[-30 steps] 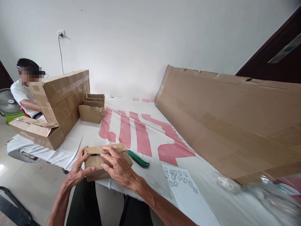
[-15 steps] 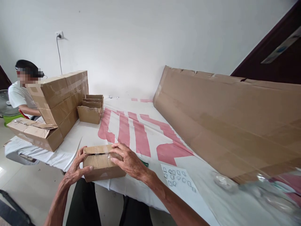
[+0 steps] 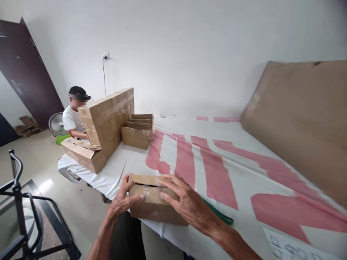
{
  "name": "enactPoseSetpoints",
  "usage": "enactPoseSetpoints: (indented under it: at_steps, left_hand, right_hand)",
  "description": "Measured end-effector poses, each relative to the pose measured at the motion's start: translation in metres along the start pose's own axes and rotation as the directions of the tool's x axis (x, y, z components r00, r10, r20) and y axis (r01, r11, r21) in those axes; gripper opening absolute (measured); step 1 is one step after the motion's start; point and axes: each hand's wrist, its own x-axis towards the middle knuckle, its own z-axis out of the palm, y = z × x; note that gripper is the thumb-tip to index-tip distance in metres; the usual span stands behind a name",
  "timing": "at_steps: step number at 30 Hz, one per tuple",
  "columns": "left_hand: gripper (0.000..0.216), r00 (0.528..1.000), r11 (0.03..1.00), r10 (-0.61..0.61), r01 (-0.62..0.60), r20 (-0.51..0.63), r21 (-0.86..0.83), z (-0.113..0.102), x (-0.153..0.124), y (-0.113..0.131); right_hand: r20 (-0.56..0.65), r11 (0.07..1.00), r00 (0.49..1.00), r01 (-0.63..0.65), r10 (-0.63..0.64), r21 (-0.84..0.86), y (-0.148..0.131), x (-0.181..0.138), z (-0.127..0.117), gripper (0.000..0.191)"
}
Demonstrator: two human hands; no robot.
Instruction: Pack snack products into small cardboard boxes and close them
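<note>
A closed cardboard box lies at the near edge of the cloth-covered table, with a dark slit between its top flaps and clear tape across them. My left hand grips its left end, thumb along the front top edge and fingers round the back corner. My right hand is closed over the top right part, fingers reaching over the far flap and thumb pressed on the near one. Partly behind my right forearm, a green strip-like object rests on the cloth.
Stacked taped boxes stand at the left, with a box with lifted flaps before them and an open divided box beside. A large cardboard panel leans at right. A co-worker sits behind the stack near a fan.
My view has turned left, so the table and boxes sit farther right in the picture, and a chair frame and door show. Both hands keep nearly the same hold on the box.
</note>
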Motion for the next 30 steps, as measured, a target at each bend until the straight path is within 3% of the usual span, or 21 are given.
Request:
enactPoseSetpoints:
  at_steps: [4,7,10,15,24,30]
  left_hand:
    - [0.068,1.000,1.000,-0.010,0.010,-0.014,0.011,0.000,-0.003,0.000]
    - [0.066,1.000,1.000,0.004,-0.004,0.007,0.000,-0.004,-0.004,-0.001]
    - [0.065,1.000,1.000,0.013,-0.013,0.022,-0.009,-0.010,0.000,-0.004]
    - [0.061,0.998,1.000,0.000,-0.002,0.064,0.024,-0.019,0.011,-0.007]
    - [0.067,0.992,0.998,-0.014,0.006,0.126,0.065,-0.025,0.017,-0.005]
    - [0.057,0.991,0.997,-0.005,-0.006,0.132,0.082,-0.025,0.016,-0.002]
  right_hand:
    - [-0.087,0.987,0.987,0.141,-0.134,0.076,-0.036,0.023,-0.011,0.042]
    - [-0.151,0.976,0.974,0.188,-0.170,0.113,-0.055,0.034,-0.027,0.040]
    - [-0.119,0.992,0.989,0.093,-0.083,0.081,-0.038,0.031,-0.036,0.031]
    - [0.032,0.992,0.992,-0.124,0.123,0.034,0.006,0.007,-0.034,0.026]
    - [0.107,0.995,0.989,-0.100,0.099,0.000,-0.002,0.003,-0.025,0.029]
    - [0.110,0.995,0.989,-0.101,0.102,-0.014,-0.002,-0.002,-0.023,0.036]
